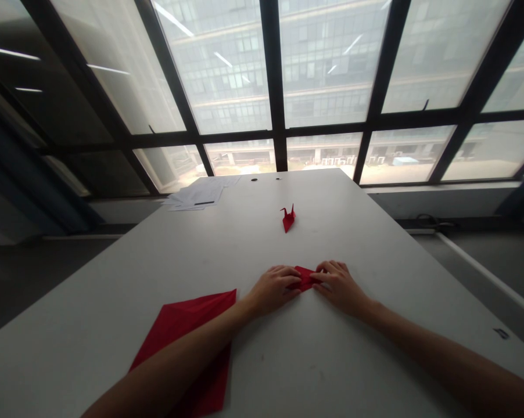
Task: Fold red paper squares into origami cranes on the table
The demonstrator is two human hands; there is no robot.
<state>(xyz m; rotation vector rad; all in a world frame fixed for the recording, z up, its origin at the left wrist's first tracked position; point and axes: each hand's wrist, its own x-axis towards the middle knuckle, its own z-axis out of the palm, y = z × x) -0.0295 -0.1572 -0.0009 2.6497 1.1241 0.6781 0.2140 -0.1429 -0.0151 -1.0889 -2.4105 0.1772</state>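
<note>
A small piece of folded red paper (304, 278) lies on the white table between my two hands. My left hand (276, 288) has its fingers bent over the paper's left side, pressing it. From the other side, my right hand (338, 285) grips the paper's right edge with thumb and fingers. The fingertips hide both ends of the paper. Beyond my hands stands a finished red paper crane (289, 219). A larger sheet of red paper (187, 319) lies at the left, partly hidden under my left forearm.
The white table (353, 244) reaches forward to the windows. Several white papers (196, 196) with a dark, thin item on them lie at its far left. A small dark mark or tag (501, 333) is near the right edge. Dark round holes show at the far end.
</note>
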